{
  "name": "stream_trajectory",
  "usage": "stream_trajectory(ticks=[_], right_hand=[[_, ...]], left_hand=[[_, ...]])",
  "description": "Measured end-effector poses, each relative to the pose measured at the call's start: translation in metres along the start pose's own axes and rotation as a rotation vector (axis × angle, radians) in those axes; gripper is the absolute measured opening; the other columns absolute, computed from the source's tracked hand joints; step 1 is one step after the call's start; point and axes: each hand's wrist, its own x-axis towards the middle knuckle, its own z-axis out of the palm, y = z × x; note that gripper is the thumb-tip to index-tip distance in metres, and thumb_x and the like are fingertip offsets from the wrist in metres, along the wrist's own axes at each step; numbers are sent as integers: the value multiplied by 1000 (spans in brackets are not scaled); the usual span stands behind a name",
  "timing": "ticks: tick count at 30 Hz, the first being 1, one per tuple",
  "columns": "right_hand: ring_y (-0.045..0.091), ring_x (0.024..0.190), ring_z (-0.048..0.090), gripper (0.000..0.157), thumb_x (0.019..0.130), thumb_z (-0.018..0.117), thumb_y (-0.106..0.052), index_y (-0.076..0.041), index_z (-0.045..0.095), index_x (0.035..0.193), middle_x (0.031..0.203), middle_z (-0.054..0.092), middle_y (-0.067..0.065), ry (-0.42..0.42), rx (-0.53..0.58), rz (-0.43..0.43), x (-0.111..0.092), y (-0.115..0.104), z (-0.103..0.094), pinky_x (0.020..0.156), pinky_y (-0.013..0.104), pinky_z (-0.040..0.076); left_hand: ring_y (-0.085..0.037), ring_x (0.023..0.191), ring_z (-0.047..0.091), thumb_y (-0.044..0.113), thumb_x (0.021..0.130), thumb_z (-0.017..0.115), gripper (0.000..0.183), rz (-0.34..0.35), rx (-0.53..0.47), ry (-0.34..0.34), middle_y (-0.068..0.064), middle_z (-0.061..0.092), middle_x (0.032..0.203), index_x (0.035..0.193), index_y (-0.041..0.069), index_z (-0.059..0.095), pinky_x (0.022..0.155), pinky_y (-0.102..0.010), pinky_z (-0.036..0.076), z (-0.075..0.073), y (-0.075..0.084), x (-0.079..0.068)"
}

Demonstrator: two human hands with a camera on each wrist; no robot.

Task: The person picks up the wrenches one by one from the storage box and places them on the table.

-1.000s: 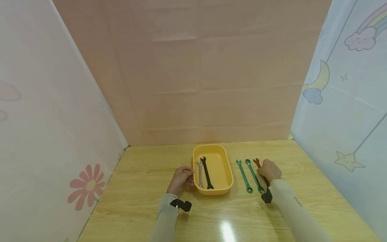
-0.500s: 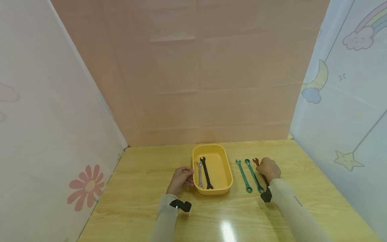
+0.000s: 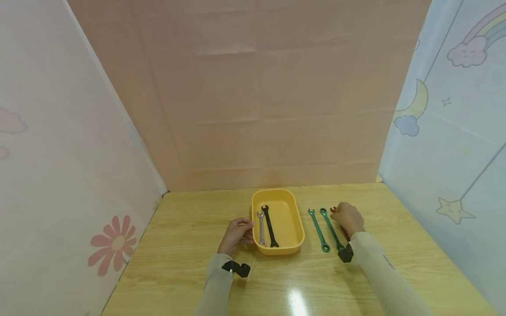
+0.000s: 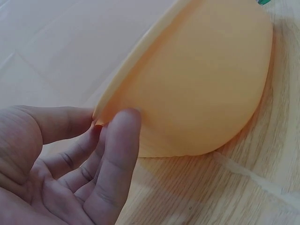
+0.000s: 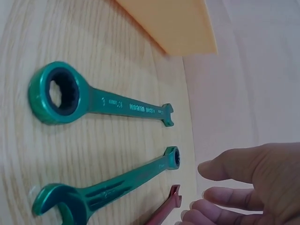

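My left hand [image 3: 237, 235] pinches the left rim of a yellow plastic tray [image 4: 211, 79] between thumb and a finger. Inside the tray lie a silver wrench [image 3: 262, 229] and a black wrench [image 3: 270, 224], side by side at the left. To the right of the tray, my right hand [image 3: 349, 218] hovers over a red wrench [image 5: 164, 209], which it largely covers in the head view. Its thumb and fingers are apart, with nothing between them in the right wrist view. Two green wrenches, one nearer the tray [image 3: 318, 230] and one beside the red [image 3: 331, 226], lie on the table.
The wooden table [image 3: 189, 228] carries everything. A plain tan backdrop [image 3: 257, 109] rises behind it. Patterned white sheets stand at the left [image 3: 59, 175] and right [image 3: 446, 158].
My right hand has shifted slightly away from me along the red wrench, covering more of its far end. My left hand, the tray and the other wrenches have stayed put.
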Motion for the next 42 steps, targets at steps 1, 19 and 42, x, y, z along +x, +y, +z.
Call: stream_trajectory(ticks=[1, 19, 42], right_hand=[[21, 61, 52, 16, 88, 63, -14, 2, 62, 89, 78, 63, 11, 4, 5, -11, 0, -1, 0, 52, 33, 41], [31, 76, 65, 30, 90, 68, -19, 7, 63, 104, 99, 69, 25, 31, 40, -82, 6, -17, -4, 62, 46, 53], [34, 71, 69, 26, 93, 66, -17, 7, 63, 104, 93, 70, 22, -6, 189, -114, 0, -47, -3, 59, 40, 56]], left_hand=[[-15, 60, 63, 9, 97, 64, 18, 2, 0, -2, -19, 67, 86, 109, -5, 61, 69, -44, 60, 1, 4, -4], [-15, 58, 62, 13, 96, 67, 20, 10, -27, -2, -15, 66, 82, 109, -2, 62, 59, -36, 59, -1, -10, 8], [-13, 56, 62, 13, 96, 66, 31, 6, -21, -13, -10, 66, 77, 122, -2, 58, 54, -32, 58, 0, -12, 9]])
